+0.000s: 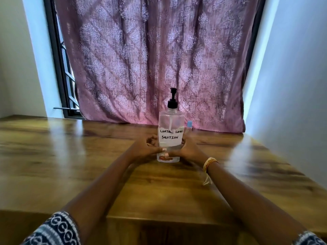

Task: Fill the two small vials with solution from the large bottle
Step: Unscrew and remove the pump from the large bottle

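Fingers of our left hand (pixel 147 148) and right hand (pixel 186 149) curl round the lower half of the large bottle (pixel 170 137), one hand on each side, thumbs meeting across its front. It stands upright toward the far edge of the wooden table (pixel 70 156), clear, with a black pump (pixel 172 99) and a handwritten label (pixel 170 134) reading "CONTACT LENS SOLUTION". Just behind its right shoulder shows a blue-capped vial (pixel 189 125), partly hidden.
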Demonstrator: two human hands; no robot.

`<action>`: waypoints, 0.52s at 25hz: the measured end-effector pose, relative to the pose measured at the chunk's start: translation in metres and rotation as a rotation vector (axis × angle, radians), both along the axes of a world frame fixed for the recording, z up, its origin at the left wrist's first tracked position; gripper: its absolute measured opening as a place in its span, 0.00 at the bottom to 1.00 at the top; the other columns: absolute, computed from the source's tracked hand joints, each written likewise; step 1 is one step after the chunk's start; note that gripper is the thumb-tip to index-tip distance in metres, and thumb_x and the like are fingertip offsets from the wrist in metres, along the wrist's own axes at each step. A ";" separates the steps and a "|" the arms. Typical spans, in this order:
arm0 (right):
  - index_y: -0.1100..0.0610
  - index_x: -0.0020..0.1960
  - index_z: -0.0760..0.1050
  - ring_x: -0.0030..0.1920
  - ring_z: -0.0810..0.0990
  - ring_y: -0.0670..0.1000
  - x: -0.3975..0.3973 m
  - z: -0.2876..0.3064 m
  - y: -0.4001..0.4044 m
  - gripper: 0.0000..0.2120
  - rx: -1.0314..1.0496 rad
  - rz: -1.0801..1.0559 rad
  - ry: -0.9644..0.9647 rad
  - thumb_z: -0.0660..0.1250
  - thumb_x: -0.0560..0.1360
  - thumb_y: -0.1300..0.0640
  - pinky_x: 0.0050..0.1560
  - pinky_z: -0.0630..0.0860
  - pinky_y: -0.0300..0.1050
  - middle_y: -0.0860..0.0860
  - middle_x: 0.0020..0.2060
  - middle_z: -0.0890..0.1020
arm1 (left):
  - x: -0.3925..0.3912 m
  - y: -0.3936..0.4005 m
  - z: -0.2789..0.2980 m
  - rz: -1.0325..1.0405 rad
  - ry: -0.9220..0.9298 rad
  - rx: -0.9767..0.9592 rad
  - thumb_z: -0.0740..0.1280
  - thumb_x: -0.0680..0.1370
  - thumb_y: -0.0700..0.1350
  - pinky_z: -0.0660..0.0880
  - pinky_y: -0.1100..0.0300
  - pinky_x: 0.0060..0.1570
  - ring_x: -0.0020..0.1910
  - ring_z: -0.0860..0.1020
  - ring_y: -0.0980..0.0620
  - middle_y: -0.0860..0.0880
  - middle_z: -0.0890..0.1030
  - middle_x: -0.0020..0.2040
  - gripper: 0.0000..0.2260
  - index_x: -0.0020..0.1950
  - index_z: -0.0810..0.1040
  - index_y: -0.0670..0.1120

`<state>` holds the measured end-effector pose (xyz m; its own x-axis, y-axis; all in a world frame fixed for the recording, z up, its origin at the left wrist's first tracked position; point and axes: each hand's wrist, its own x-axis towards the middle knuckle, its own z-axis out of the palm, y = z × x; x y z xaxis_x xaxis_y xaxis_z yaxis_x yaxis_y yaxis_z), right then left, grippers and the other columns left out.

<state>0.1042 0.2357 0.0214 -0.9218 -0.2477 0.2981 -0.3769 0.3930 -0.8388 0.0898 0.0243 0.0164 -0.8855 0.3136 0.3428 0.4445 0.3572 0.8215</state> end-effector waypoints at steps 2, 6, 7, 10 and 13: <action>0.52 0.62 0.74 0.56 0.81 0.49 0.019 0.001 0.006 0.36 0.002 -0.016 -0.007 0.83 0.56 0.52 0.58 0.79 0.53 0.48 0.56 0.83 | 0.014 0.007 0.006 0.005 0.025 -0.091 0.76 0.69 0.44 0.73 0.64 0.37 0.33 0.74 0.57 0.50 0.76 0.37 0.19 0.57 0.77 0.42; 0.54 0.62 0.73 0.57 0.79 0.51 0.057 0.018 0.014 0.27 0.105 0.058 -0.033 0.77 0.67 0.62 0.58 0.78 0.45 0.51 0.57 0.81 | 0.043 0.011 0.039 -0.144 -0.103 -0.352 0.75 0.71 0.46 0.76 0.62 0.42 0.44 0.77 0.53 0.50 0.79 0.49 0.29 0.69 0.69 0.45; 0.59 0.63 0.72 0.57 0.78 0.53 0.064 0.028 0.015 0.22 0.102 0.066 -0.051 0.73 0.71 0.64 0.54 0.78 0.39 0.54 0.57 0.79 | 0.049 0.012 0.052 -0.190 -0.142 -0.314 0.74 0.71 0.46 0.77 0.65 0.39 0.45 0.78 0.56 0.53 0.78 0.50 0.31 0.71 0.66 0.47; 0.75 0.56 0.70 0.51 0.75 0.61 0.068 0.068 0.018 0.21 -0.119 -0.086 0.065 0.59 0.76 0.56 0.52 0.79 0.46 0.64 0.51 0.76 | 0.052 0.020 0.087 -0.188 -0.122 0.012 0.73 0.71 0.48 0.78 0.56 0.48 0.53 0.78 0.55 0.52 0.77 0.57 0.35 0.74 0.61 0.46; 0.74 0.51 0.74 0.48 0.78 0.64 0.065 0.113 0.008 0.17 -0.256 -0.211 0.226 0.65 0.76 0.58 0.58 0.74 0.63 0.70 0.48 0.78 | 0.048 0.042 0.099 -0.124 -0.023 0.072 0.75 0.70 0.46 0.79 0.64 0.45 0.51 0.81 0.52 0.44 0.79 0.62 0.25 0.64 0.72 0.45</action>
